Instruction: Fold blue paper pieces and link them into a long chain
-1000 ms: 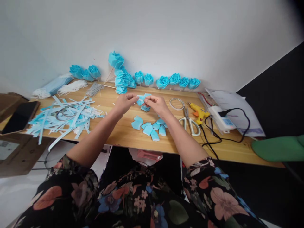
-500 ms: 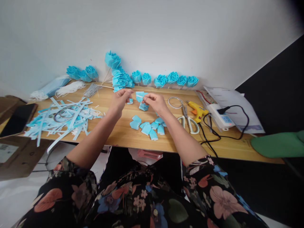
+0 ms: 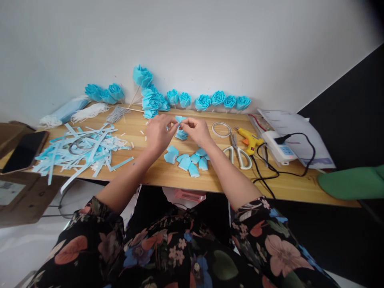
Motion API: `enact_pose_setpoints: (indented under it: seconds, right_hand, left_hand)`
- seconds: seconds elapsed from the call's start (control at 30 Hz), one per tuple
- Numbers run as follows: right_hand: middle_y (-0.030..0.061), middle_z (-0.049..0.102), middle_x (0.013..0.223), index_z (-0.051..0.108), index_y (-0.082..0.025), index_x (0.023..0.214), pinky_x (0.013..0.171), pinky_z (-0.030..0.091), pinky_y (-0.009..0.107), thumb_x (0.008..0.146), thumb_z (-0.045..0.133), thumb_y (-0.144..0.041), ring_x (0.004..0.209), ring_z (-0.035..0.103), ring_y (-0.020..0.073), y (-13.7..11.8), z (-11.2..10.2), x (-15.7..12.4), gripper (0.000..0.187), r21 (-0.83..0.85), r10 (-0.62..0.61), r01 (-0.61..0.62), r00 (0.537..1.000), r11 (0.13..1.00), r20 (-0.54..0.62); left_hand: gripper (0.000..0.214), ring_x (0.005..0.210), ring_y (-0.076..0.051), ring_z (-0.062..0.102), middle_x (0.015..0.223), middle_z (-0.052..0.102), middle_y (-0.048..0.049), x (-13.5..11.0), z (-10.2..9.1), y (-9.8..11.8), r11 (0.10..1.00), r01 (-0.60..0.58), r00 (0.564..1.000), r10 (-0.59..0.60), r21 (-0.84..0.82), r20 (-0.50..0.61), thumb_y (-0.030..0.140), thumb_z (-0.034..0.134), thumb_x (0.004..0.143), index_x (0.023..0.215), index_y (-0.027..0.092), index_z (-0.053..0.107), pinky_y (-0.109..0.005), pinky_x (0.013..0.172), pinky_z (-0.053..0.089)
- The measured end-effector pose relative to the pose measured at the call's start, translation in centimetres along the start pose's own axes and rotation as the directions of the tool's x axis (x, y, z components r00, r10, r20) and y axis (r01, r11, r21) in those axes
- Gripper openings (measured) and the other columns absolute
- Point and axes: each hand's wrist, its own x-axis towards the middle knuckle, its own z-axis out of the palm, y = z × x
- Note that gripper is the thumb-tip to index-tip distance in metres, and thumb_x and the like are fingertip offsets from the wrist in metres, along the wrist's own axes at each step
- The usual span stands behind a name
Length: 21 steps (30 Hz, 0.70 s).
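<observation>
Over the middle of the wooden table, my left hand (image 3: pixel 162 130) and my right hand (image 3: pixel 195 130) meet fingertip to fingertip. Both pinch a small light-blue fabric piece (image 3: pixel 180 119), which shows partly above the fingers. Just below it lie more blue pieces (image 3: pixel 181 135), partly hidden by my hands. Nearer the front edge, several cut blue petals (image 3: pixel 189 162) are spread out. To the right of my right hand are white-handled scissors (image 3: pixel 240 157), a yellow glue gun (image 3: pixel 251 141) and a wire ring (image 3: pixel 221 129).
Blue fabric flowers (image 3: pixel 203 102) stand along the wall. A heap of blue and white strips (image 3: pixel 75 150) covers the left side, beside a phone (image 3: pixel 25 152). On the right are a power strip (image 3: pixel 280 148), black cables (image 3: pixel 310 158), papers (image 3: pixel 297 136) and a green object (image 3: pixel 348 183).
My left hand has moved right and now touches the blue piece that my right hand holds. My right hand has hardly moved.
</observation>
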Motion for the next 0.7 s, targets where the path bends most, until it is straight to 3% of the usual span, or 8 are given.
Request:
enact_pose_setpoints:
  seconds: [0.27, 0.7]
  right_hand:
    - [0.0002, 0.071, 0.069, 0.07, -0.019, 0.073, 0.064, 0.043, 0.026, 0.08, 0.062, -0.032, 0.063, 0.059, 0.013, 0.3, 0.04, -0.02, 0.017, -0.082, -0.043, 0.041, 0.999, 0.996, -0.015]
    - [-0.0004, 0.07, 0.068, 0.069, -0.019, 0.072, 0.064, 0.043, 0.026, 0.08, 0.062, -0.031, 0.064, 0.06, 0.0132, 0.33, -0.04, -0.02, 0.016, -0.073, -0.05, 0.05, 0.999, 0.996, 0.006]
  left_hand:
    - [0.015, 0.082, -0.023, 0.062, 0.08, 0.071, -0.0055, 0.24, 0.15, 0.3, 1.0, 0.009, 1.0, -0.008, 0.009, -0.01, 0.026, 0.062, 0.091, 0.085, 0.022, 0.075, -0.036, 0.077, 0.041]
    - [0.024, 0.074, -0.02, 0.059, 0.079, 0.072, -0.0047, 0.33, 0.06, -0.08, 0.996, 0.038, 0.999, -0.035, -0.077, 0.04, 0.026, 0.055, 0.09, 0.079, 0.02, 0.075, -0.034, 0.07, 0.04]
